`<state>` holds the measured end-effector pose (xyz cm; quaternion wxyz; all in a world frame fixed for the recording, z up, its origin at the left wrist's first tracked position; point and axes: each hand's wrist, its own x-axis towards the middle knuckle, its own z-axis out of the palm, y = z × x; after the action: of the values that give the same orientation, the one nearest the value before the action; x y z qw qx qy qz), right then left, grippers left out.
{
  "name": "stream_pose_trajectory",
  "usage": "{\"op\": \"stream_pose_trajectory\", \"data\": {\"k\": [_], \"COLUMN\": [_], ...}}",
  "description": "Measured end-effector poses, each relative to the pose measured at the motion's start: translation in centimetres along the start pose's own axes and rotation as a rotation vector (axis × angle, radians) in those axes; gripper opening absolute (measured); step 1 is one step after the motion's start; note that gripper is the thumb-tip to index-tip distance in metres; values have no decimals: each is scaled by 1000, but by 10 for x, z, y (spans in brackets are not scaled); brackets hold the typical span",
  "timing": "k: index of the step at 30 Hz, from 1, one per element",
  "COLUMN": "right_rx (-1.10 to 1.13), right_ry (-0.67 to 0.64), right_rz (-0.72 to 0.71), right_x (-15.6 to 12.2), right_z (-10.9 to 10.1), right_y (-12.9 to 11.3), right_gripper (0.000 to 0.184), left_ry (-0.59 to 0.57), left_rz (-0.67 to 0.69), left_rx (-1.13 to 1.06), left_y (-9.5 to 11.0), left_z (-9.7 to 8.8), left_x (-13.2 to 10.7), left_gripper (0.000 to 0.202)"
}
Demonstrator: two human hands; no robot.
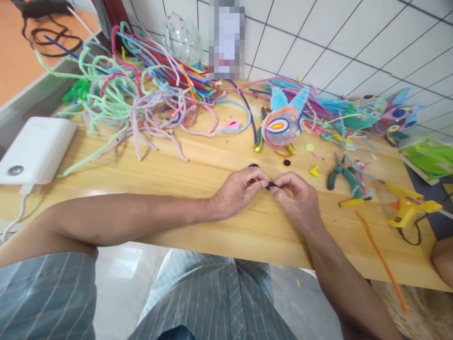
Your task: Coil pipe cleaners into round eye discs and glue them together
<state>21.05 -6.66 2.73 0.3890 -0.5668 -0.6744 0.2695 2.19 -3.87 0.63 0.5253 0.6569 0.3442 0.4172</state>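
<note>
My left hand (239,190) and my right hand (296,194) meet over the wooden table (212,222) near its front edge. Both pinch a small black piece (271,185) held between their fingertips. Just beyond them lie a dark coiled piece (253,165) and a small dark disc (286,162). Further back stands a clear ball figure (283,123) with blue pipe-cleaner ears and a coloured spiral eye.
A big heap of coloured pipe cleaners (141,89) covers the back left. A white power bank (35,148) lies at the left. Green pliers (341,174), a yellow glue gun (406,205) and an orange pipe cleaner (384,262) lie at the right. Another person's skin shows at the right edge (444,262).
</note>
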Motion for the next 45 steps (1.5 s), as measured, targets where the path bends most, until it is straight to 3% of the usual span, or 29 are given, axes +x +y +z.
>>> {"op": "stream_pose_trajectory", "data": {"k": [14, 45], "right_rx": [3, 71], "right_ry": [-3, -19], "right_rz": [37, 86], "right_x": [-1, -3], "right_z": [-1, -4], "right_y": [-2, 5], "right_gripper": [8, 5], "left_ry": [-17, -46], "left_rz": [74, -6], "left_rx": [46, -8], "left_y": [-5, -3], "left_z": [0, 0], "left_x": [-1, -1], "left_gripper": [14, 13]}}
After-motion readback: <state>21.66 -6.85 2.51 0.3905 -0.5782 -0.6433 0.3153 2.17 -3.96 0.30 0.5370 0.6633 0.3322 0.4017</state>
